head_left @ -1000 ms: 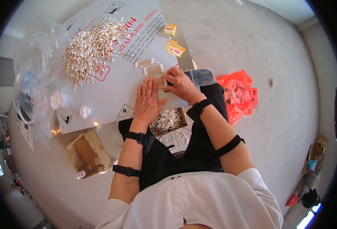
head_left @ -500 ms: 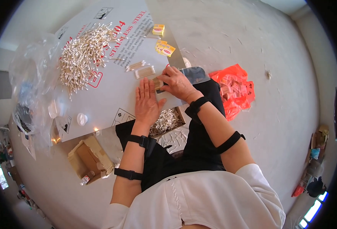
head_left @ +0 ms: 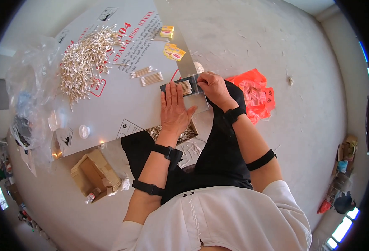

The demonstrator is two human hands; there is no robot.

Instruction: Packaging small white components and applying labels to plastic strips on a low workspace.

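On your table, one heap of swabs lies leftmost, then two small rows. Your left hand rests flat, fingers long, over one neat bundle of pale swabs, in or on one dark pouch; I can't tell which. Your right hand pinches the pouch's clear end.

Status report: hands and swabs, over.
Left hand flat, partly covering white-tipped swab row; right hand at clear end of dark plastic pouch; two more swab rows nearby, not obstructing.
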